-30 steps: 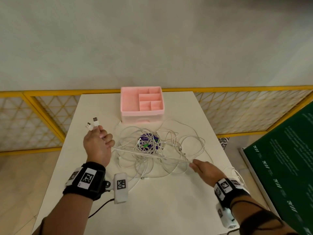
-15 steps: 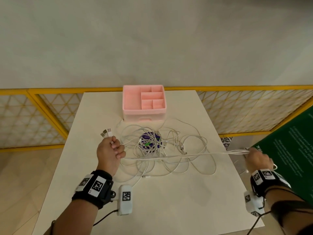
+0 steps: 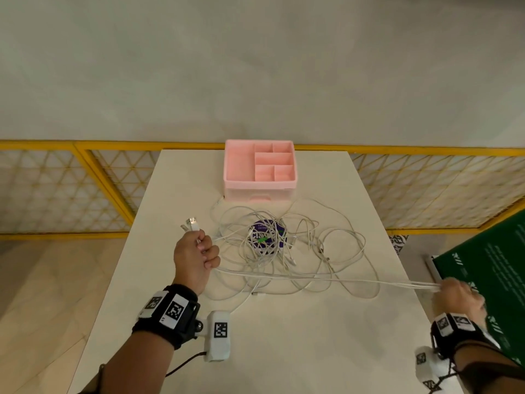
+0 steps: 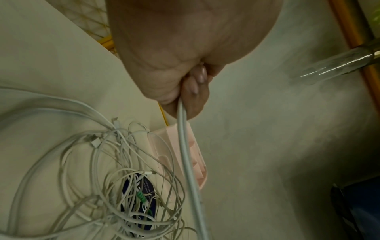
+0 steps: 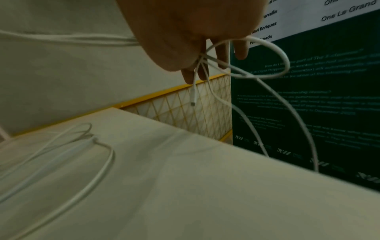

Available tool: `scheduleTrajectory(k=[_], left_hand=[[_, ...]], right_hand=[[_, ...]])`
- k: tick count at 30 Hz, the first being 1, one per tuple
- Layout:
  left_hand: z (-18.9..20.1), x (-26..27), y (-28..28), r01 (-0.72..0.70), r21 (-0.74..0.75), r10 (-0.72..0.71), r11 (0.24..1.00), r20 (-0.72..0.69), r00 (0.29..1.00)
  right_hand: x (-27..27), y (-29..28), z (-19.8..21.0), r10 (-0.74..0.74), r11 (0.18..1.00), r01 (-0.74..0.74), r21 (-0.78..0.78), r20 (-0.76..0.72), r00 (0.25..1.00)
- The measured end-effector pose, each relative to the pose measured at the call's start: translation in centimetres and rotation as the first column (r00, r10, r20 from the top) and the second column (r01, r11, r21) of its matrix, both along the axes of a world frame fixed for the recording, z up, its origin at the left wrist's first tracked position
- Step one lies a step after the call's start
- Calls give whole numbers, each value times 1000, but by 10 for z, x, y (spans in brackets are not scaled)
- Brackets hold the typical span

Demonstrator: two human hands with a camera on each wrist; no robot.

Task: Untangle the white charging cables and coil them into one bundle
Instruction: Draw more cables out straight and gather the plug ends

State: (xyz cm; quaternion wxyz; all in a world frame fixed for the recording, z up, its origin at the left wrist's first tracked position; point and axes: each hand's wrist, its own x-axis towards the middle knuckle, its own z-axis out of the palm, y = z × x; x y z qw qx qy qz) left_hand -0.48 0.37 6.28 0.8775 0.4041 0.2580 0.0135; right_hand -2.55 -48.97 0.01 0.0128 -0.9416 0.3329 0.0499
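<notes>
The white charging cables (image 3: 272,251) are stretched taut above the tabletop (image 3: 298,336), pinched by the left hand (image 3: 196,258) near the USB plugs (image 3: 191,223) and the right hand (image 3: 457,294) far right, presumably so strands are drawn free of the tangle.

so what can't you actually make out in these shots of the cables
- Head view: right hand blurred; its grip on the stretched cables unclear.
- Left wrist view: palm of left hand hides the plugs.
- Head view: cable pile covers the purple card; print unreadable.
</notes>
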Motion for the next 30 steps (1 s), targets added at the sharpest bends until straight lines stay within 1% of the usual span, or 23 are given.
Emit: scheduleTrajectory(k=[2,3,4,6,8,11,13,15,17,18,19,21,23,25,27,28,30], left_hand=[[0,-1,2,4,-9,-4,1000,3,1000],[0,-1,3,8,-12,-7,1000,4,1000],[-1,-2,4,14,-14,-14,1000,6,1000],[-2,-1,3,39,-16,-39,999,5,999],[-3,-1,0,69,-20,-69,997,4,998],[-4,1,-3,99,-11,-99,995,-1,995],[-4,2,-5,113,-4,-113,994,-6,994],[-3,4,-7,125,0,-125,992,-7,992],[-3,5,-10,137,4,-137,991,-10,991],[-4,6,-11,141,7,-141,990,-13,990],[-4,7,-12,144,9,-143,990,-14,990],[-4,8,-14,146,8,-146,989,-16,989],[-4,9,-15,151,7,-150,989,-20,988],[-3,9,-16,154,13,-154,988,-23,988],[-1,8,-15,157,14,-156,988,-22,987],[-1,8,-15,157,13,-157,987,-22,987],[0,7,-13,154,11,-154,988,-20,988]], right_hand=[[8,-9,4,15,998,-11,-67,64,998],[11,-12,2,35,996,-30,-80,64,997],[13,-11,1,39,996,-38,-80,18,999],[13,-3,-9,4,1000,-6,-16,-128,992],[9,7,-22,-7,997,26,76,-233,973],[14,16,-37,66,982,-10,190,-291,954],[23,33,-36,119,974,-52,221,-298,947],[34,64,-18,210,964,-156,214,-263,941],[52,97,-1,311,928,-273,255,-125,942],[60,114,5,360,892,-333,305,-35,932],[68,131,10,407,838,-404,366,73,910],[79,168,16,491,702,-529,476,214,844],[86,201,13,571,594,-585,552,224,790],[91,226,7,591,540,-554,634,184,786],[94,243,-1,589,518,-508,689,144,795],[95,248,-2,587,527,-493,692,123,800],[99,252,-4,562,557,-491,670,131,817]])
